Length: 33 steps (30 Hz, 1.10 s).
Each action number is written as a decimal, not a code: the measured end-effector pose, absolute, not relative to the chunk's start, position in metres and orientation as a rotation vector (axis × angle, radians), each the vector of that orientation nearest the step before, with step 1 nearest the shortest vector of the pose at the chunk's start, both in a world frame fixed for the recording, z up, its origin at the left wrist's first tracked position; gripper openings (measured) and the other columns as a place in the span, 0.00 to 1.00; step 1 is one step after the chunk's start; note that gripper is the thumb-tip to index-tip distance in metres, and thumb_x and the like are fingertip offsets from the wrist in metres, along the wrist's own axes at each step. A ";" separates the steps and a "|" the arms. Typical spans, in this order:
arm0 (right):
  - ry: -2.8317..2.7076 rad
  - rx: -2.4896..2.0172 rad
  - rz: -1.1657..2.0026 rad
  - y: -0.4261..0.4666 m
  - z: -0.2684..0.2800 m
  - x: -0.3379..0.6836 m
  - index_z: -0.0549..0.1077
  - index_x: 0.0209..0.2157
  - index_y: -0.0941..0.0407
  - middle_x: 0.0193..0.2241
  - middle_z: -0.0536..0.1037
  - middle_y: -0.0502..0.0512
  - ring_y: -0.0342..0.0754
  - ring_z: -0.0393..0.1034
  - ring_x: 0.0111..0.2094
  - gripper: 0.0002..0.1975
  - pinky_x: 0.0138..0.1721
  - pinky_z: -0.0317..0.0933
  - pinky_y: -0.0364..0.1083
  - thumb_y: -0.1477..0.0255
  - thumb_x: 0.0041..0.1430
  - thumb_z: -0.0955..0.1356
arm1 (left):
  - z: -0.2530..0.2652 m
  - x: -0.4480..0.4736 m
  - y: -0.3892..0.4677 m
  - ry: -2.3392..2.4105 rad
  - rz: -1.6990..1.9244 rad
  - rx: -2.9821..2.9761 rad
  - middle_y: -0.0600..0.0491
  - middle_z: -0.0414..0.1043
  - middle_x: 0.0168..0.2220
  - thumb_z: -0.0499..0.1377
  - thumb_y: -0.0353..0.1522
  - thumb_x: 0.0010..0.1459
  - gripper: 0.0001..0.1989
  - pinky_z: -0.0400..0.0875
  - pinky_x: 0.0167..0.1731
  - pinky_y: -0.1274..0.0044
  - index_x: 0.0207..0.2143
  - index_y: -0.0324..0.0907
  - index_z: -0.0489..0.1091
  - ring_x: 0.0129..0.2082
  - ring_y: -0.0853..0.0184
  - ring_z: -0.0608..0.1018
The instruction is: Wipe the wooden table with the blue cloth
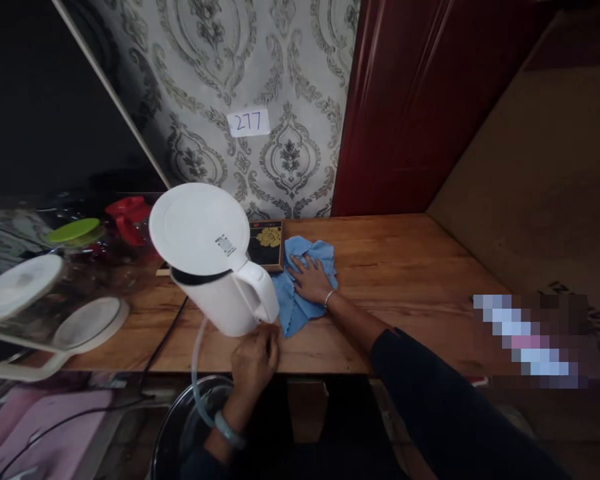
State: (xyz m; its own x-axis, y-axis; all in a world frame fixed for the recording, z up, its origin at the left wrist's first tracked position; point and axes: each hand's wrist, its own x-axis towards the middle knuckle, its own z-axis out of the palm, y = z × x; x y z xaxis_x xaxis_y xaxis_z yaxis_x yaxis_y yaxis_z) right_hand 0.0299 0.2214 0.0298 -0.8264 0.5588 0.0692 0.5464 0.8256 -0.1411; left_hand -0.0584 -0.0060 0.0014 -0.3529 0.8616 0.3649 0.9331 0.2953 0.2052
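My right hand (311,280) lies flat with fingers spread on a crumpled blue cloth (296,313), pressing it against the wooden tabletop (390,267). Just below the handle of a white electric kettle (225,303), my left hand (255,353) is closed near the table's front edge. Whatever its curled fingers may hold is hidden. The kettle stands upright, its round white lid (195,230) swung up and its dark inside partly showing. Behind the kettle and beside the cloth is a black panel with a gold flower (269,237), partly covered.
Left of the kettle stand a green-lidded jar (77,231), a red-topped pitcher (130,217) and a white-lidded container (20,287). A round white-rimmed lid (91,325) lies near them. A clear hose (195,360) runs over the front edge by a dark basin (167,427).
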 end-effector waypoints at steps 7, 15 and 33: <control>-2.957 -0.628 0.267 0.121 0.044 0.117 0.62 0.60 0.41 0.66 0.54 0.42 0.59 0.50 0.62 0.23 0.55 0.52 0.58 0.67 0.65 0.56 | 0.011 -0.052 -0.004 -2.474 -0.508 -1.630 0.44 0.78 0.37 0.49 0.36 0.63 0.17 0.63 0.33 0.75 0.42 0.39 0.74 0.36 0.61 0.78; -2.672 -0.839 0.916 0.071 0.044 0.263 0.75 0.49 0.41 0.52 0.76 0.48 0.55 0.68 0.52 0.20 0.57 0.58 0.54 0.63 0.64 0.56 | 0.016 -0.050 -0.004 -2.504 -0.562 -1.647 0.46 0.78 0.36 0.50 0.36 0.62 0.16 0.60 0.32 0.75 0.42 0.40 0.75 0.34 0.63 0.77; -2.192 -0.936 0.295 0.107 0.092 0.247 0.70 0.54 0.52 0.53 0.73 0.57 0.54 0.65 0.54 0.20 0.56 0.57 0.57 0.66 0.66 0.57 | 0.023 -0.049 -0.002 -2.545 -0.496 -1.632 0.47 0.78 0.34 0.49 0.37 0.62 0.17 0.56 0.28 0.75 0.43 0.41 0.75 0.32 0.63 0.76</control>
